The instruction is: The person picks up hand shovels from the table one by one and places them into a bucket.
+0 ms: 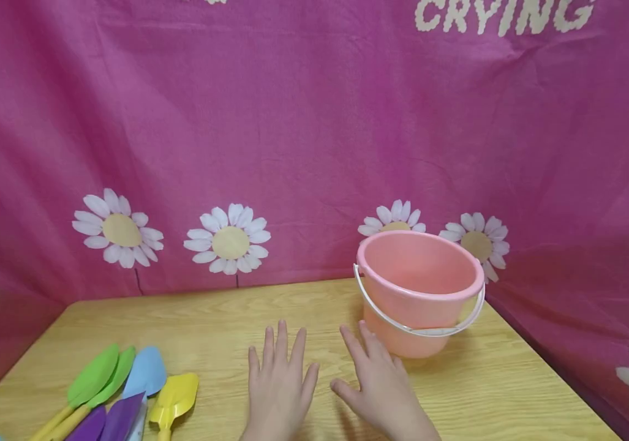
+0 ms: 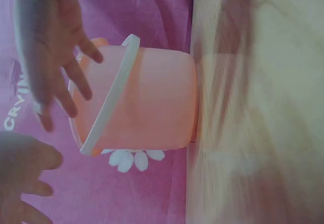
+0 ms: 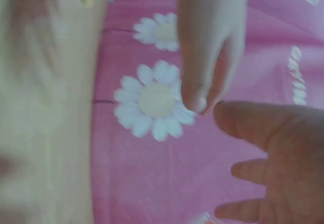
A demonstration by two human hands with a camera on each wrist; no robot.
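At the wood-grain table's (image 1: 220, 337) front-left edge lie smooth plastic shovels (image 1: 124, 413), then open tabletop reaches the left hand (image 1: 279, 383), its fingers straight and released, and the right hand (image 1: 377, 383), loosely fanned, ungrasping, near the round, glossy pink bucket (image 1: 421, 313) by the back-right edge, white handle (image 1: 432, 332) lowered.

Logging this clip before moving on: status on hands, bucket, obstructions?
Left hand and right hand empty, fingers spread. Pink bucket upright, handle lowered. Shovels off to the left, nothing seen in the way.

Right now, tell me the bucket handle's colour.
The bucket handle is white; the head view shows it best.
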